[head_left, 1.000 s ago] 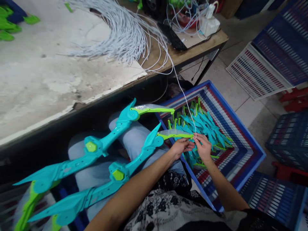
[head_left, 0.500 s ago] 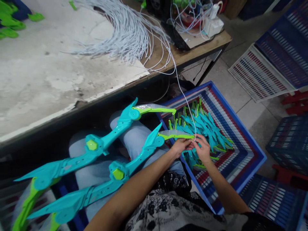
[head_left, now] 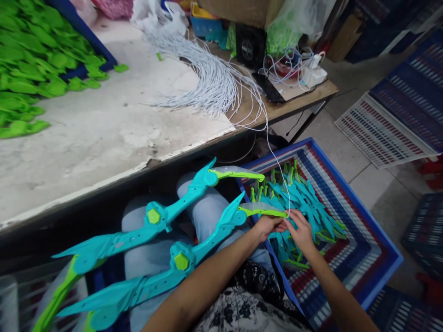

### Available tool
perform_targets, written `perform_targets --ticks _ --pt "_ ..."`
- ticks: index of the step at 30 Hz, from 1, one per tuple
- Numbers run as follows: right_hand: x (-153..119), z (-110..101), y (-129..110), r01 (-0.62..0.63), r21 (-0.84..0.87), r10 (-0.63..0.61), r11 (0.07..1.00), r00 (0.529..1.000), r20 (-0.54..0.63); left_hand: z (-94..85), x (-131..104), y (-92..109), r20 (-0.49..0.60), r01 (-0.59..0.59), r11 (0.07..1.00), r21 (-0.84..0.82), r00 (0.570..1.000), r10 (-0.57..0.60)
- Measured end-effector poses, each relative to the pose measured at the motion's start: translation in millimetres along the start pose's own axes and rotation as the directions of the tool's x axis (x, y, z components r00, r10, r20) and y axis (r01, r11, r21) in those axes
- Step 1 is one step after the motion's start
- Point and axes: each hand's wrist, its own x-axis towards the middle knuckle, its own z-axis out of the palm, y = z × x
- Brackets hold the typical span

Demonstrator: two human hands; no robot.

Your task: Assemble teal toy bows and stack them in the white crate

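Two teal and lime-green plastic toy bows lie across my lap, the farther toy bow [head_left: 138,233] resting untouched on my knees. My left hand [head_left: 271,226] is closed around the lime tip of the nearer toy bow [head_left: 207,246]. Close against it, my right hand [head_left: 300,232] pinches the end of a white cord [head_left: 278,162] at that same tip. From there the cord runs up to the table edge. Fingers hide the exact spot where cord and tip meet.
A blue-rimmed crate [head_left: 377,240] on my right holds several teal and green bows. On the table [head_left: 104,152] lie a bundle of white cords [head_left: 214,87] and a heap of green plastic parts [head_left: 38,50]. A fan [head_left: 249,46] and power strip [head_left: 313,76] stand at the back.
The view has tilted up and shifted left, bringing more of the table and green parts into sight. Both hands stay together at the bow tip with the cord.
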Motion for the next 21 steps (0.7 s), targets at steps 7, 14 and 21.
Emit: perform_targets --ticks 7,14,21 --pt "-2 -5 -1 0.007 -0.019 -0.007 1.000 1.000 0.029 1.3 0 3 0.055 0.041 0.998 0.052 0.998 -0.044" --pt "-3 -1 3 -0.016 -0.044 0.018 0.999 0.999 0.027 -3.6 -39 14 -0.038 0.064 0.961 0.267 0.998 -0.056" --pt "0 5 7 -0.039 0.005 0.039 0.999 0.999 0.017 -104.2 -247 42 -0.319 0.193 0.785 0.589 0.948 0.007"
